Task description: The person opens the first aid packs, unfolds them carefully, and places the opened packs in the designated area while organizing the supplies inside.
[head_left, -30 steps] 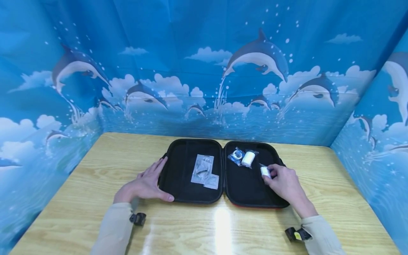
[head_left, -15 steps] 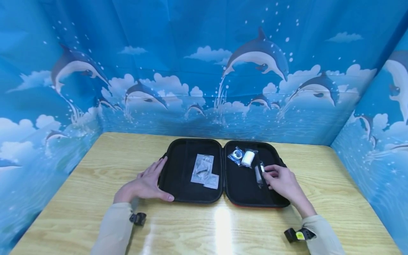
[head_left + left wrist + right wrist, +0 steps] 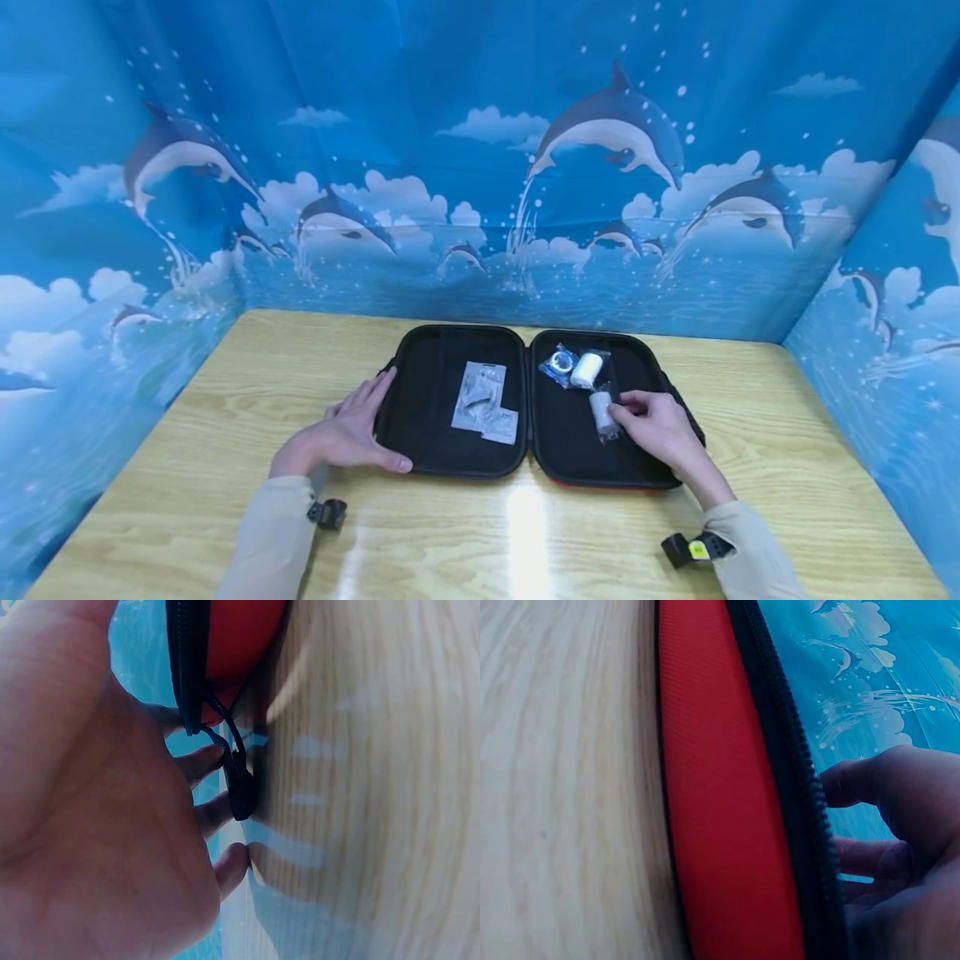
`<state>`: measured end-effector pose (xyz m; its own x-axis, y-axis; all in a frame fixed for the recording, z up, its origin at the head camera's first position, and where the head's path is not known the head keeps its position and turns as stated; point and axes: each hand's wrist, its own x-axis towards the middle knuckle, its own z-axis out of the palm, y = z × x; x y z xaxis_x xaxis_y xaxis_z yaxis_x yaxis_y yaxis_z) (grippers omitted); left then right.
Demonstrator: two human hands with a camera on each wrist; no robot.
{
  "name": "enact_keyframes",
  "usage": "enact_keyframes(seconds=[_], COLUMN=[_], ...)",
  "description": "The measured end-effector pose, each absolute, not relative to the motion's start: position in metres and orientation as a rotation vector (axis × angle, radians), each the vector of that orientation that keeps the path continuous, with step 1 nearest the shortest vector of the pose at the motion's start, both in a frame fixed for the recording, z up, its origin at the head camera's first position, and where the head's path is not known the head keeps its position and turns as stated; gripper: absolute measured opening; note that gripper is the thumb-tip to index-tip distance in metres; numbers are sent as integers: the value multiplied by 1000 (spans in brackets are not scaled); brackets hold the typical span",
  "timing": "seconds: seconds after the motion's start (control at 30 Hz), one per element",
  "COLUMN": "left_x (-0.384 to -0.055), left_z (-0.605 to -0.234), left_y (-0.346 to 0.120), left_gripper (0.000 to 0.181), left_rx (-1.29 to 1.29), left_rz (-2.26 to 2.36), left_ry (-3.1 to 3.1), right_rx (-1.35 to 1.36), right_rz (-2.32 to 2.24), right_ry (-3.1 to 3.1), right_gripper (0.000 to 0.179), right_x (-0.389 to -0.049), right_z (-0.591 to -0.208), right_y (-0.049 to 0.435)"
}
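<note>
An opened black-lined case (image 3: 420, 400) lies flat on the table, red on its outside. My left hand (image 3: 348, 429) rests at its left edge, thumb along the front corner and fingers spread up the side. In the left wrist view, those fingers (image 3: 201, 763) are beside the zipper and a dark pull cord (image 3: 241, 787). Inside the right half, my right hand (image 3: 663, 425) pinches the right side of a plastic-wrapped white bandage roll (image 3: 602, 412). The right wrist view hides its fingertips behind the red case wall (image 3: 720, 795).
Just behind that roll lie a second wrapped white roll (image 3: 587, 369) and a blue-and-white tape roll (image 3: 561, 362) in plastic. The left half holds a clear-fronted packet (image 3: 480, 392) and a small sachet (image 3: 501, 426). A dolphin-print curtain (image 3: 480, 167) borders the wooden table (image 3: 420, 533).
The wrapped roll, mostly covered by the right hand at first, has shifted left into fuller view. A dark band that crossed it half a second ago is off it. The left hand stays put.
</note>
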<state>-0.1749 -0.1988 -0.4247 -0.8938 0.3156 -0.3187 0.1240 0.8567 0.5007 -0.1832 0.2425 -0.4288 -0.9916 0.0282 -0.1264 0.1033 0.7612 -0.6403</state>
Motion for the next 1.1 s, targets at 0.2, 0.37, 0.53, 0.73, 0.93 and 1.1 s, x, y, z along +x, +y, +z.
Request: enact_keyframes(seconds=[0.2,0.37,0.53,0.73,0.93,1.1], left_x=[-175,-176,-176,-176,-176,-177], left_z=[-426,-426,-426,-425,-426,-427], left_y=[-200,-201,-201,-200,-200,-200], left_gripper=[143,142,142,142,143,143], left_rx=[335,341,342,337,333,326], left_rz=[684,685,683,688,685,685], left_ry=[2635,2632,2635,2633,2632,2632], right_rx=[191,292,309,261,227,192], right_rz=[-1120,-1322,-1462,-1634,-1709,-1736], right_ry=[2840,2706,2567,2395,2282,2224], right_gripper=[56,62,67,68,70,69], right_x=[-185,-188,-190,-193,-196,-195], right_z=[-427,-425,-425,-428,-430,-428], right_y=[241,239,236,233,230,233])
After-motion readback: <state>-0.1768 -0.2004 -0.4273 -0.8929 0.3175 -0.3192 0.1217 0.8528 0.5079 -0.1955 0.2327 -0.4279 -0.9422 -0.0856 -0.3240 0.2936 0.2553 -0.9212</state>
